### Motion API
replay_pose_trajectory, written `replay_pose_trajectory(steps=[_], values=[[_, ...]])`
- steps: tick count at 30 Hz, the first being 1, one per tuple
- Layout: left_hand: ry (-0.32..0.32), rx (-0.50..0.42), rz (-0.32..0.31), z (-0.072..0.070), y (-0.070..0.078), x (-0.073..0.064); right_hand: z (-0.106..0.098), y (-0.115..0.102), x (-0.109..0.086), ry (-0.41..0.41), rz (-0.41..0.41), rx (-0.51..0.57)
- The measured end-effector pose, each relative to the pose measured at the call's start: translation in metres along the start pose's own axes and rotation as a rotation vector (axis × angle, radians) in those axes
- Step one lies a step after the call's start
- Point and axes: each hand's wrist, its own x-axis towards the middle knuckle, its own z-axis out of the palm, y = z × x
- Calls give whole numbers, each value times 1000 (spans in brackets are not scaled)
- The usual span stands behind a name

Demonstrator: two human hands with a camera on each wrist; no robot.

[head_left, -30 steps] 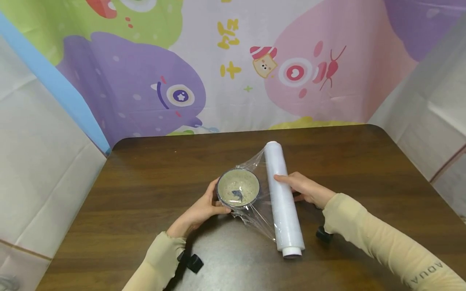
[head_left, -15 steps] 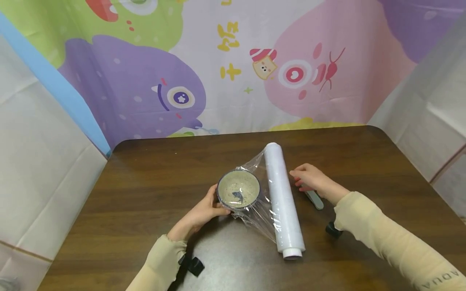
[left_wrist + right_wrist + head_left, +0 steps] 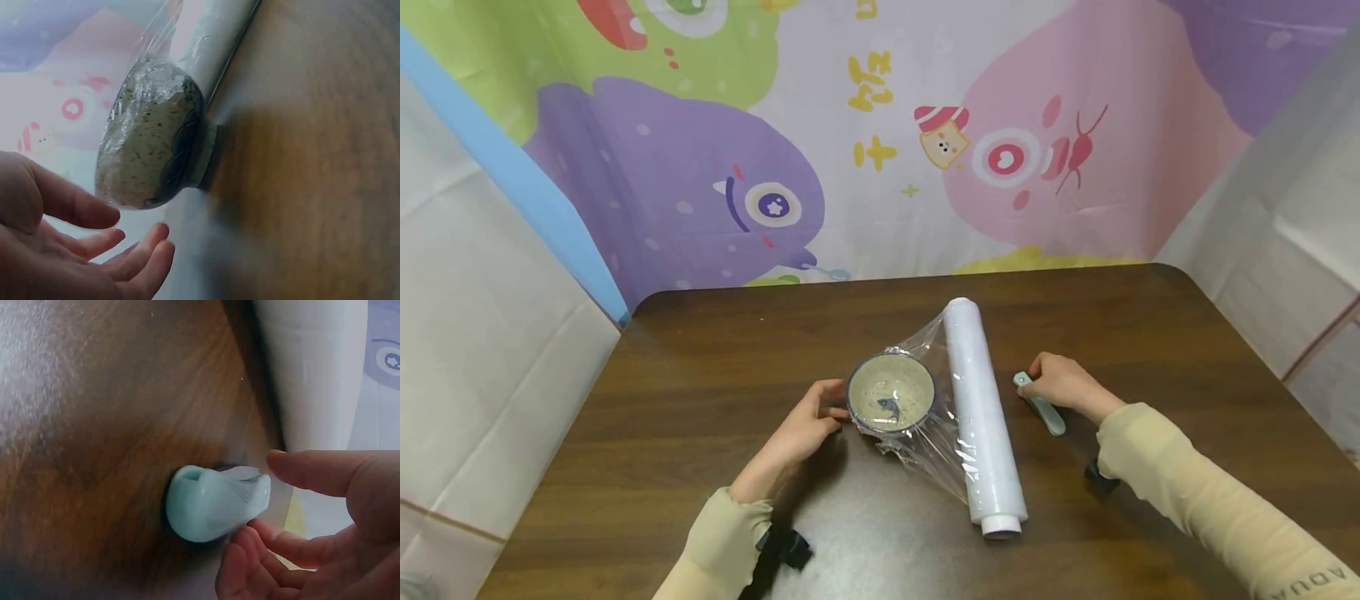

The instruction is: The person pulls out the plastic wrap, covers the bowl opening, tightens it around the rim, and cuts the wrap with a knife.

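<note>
A speckled bowl [image 3: 891, 392] with a blue rim and a fish motif inside stands on the table under stretched cling film [image 3: 928, 446]. The film runs from the bowl to a long white cling film roll [image 3: 985, 417] lying to its right. My left hand [image 3: 801, 429] is beside the bowl's left side; in the left wrist view its loosely bent fingers [image 3: 153, 256] hold nothing. My right hand [image 3: 1067, 385] is over a pale green folding knife [image 3: 1045, 414] lying right of the roll. In the right wrist view, thumb and fingers straddle the knife's end, the thumb seemingly just off it.
The brown wooden table [image 3: 700, 400] has rounded back corners. A printed cartoon curtain [image 3: 880, 225] hangs behind its far edge, with pale panels on both sides. Black straps with small cameras sit at both wrists.
My right hand has let go of the roll and moved right to the folding knife. My left hand has loosened from the bowl and drawn slightly left.
</note>
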Motion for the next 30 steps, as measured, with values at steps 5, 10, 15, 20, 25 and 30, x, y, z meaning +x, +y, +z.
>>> replay_pose_trajectory(steps=[5,10,15,20,25,30], values=[[44,77,15,-6,10,2,4,1,2,-1,15,26],[51,63,23,-10,20,6,4,0,4,-18,39,78],[84,109,34,-11,31,12,-2,-8,3,-26,58,118],[104,165,60,-10,43,19,-14,-24,0,38,-1,148],[101,213,67,-10,53,22,-23,-36,-5,95,-43,179],[109,227,115,-9,66,21,-26,-48,-10,115,-88,283]])
